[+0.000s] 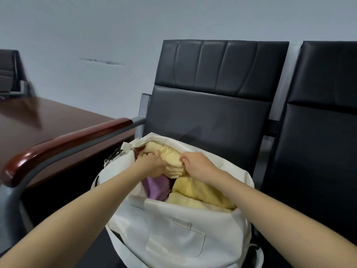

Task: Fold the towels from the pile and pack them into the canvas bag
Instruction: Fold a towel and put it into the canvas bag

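Bag: white canvas bag (173,238), soft and rounded, zip mouth open, flat front pocket; it stands on the seat of a black chair (212,113).
Towels: fluffy, all in the bag mouth; upper yellow towel (172,157) folded, lower yellow towel (201,192), one purple towel (156,187).
Left grip (152,163): fingers curled round the upper yellow towel.
Right grip (197,165): pinches the same towel's other edge.
Seating: three padded, glossy black chairs; glossy red-brown armrest (63,144).
Surface (38,120): polished dark wood.
Hidden: bag bottom cut off; towel layers deeper inside unreadable.
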`<state>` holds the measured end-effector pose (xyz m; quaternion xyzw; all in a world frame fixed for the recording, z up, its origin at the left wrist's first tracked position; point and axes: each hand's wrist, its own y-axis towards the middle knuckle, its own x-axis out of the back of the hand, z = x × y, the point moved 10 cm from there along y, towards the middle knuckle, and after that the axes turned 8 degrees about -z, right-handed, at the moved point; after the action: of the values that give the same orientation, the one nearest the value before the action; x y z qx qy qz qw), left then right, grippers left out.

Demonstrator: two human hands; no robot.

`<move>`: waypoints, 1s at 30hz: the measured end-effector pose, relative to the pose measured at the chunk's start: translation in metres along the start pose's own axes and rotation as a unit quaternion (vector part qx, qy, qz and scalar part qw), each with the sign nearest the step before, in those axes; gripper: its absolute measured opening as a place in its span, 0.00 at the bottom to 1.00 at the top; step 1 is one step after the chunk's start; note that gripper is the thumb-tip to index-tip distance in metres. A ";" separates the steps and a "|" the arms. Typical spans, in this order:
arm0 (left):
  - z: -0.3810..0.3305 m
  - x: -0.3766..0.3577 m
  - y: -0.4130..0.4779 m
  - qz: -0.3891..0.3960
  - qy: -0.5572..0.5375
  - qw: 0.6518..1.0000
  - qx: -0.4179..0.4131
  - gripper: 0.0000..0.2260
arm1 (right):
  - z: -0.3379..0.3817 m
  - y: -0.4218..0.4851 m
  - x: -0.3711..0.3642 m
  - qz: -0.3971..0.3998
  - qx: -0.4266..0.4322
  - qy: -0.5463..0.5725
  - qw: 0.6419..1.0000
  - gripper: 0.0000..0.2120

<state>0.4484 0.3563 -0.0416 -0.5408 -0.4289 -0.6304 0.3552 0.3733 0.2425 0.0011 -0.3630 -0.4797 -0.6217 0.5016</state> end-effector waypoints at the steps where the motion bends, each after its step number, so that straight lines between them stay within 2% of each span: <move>1: -0.001 0.014 -0.002 -0.038 -0.004 0.999 0.004 0.18 | 0.001 0.001 -0.006 0.019 0.002 -0.019 1.000 0.12; 3: 0.003 0.035 -0.008 -0.115 0.012 0.993 0.017 0.20 | -0.002 0.003 -0.013 0.020 -0.010 -0.071 0.997 0.12; 4: 0.004 0.031 -0.008 -0.126 0.012 0.992 0.011 0.20 | -0.004 0.004 -0.017 0.019 -0.018 -0.097 0.995 0.15; 6: 0.005 0.008 -0.005 -0.097 0.015 0.995 -0.001 0.20 | -0.005 0.002 -0.029 0.037 -0.018 -0.109 0.993 0.16; 11: 0.011 -0.015 0.009 0.007 -0.094 0.990 0.103 0.26 | -0.005 -0.009 -0.049 0.072 -0.067 -0.062 0.993 0.22; 16: 0.002 -0.022 0.007 0.013 -0.128 0.984 0.125 0.30 | -0.001 -0.004 -0.067 0.091 -0.097 -0.022 0.991 0.28; 18: 0.006 -0.019 0.002 -0.004 -0.087 0.991 0.101 0.28 | -0.002 0.000 -0.066 0.065 -0.104 0.005 0.992 0.30; 20: 0.007 -0.013 -0.003 -0.060 -0.003 0.997 0.039 0.25 | -0.006 0.002 -0.060 0.025 -0.118 0.028 0.992 0.32; 21: 0.004 -0.011 -0.005 -0.084 0.035 0.996 0.005 0.24 | -0.007 0.004 -0.057 0.006 -0.124 0.033 0.992 0.32; 23: 0.004 -0.004 -0.006 -0.122 0.089 0.988 -0.009 0.21 | -0.005 0.004 -0.054 -0.010 -0.128 0.036 0.991 0.32; 26: -0.008 0.008 0.004 -0.158 0.122 0.979 -0.041 0.18 | 0.001 0.002 -0.054 -0.015 -0.121 0.030 0.992 0.31; 28: -0.013 0.005 0.010 -0.172 0.134 0.973 -0.075 0.20 | -0.002 0.001 -0.043 -0.049 -0.124 0.037 0.990 0.27; 30: -0.010 -0.001 0.013 -0.162 0.132 0.975 -0.072 0.21 | -0.007 0.001 -0.033 -0.077 -0.132 0.066 0.986 0.26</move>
<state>0.4565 0.3421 -0.0408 -0.4004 -0.4141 -0.7743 0.2619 0.3823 0.2447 -0.0314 -0.3463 -0.3857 -0.7391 0.4301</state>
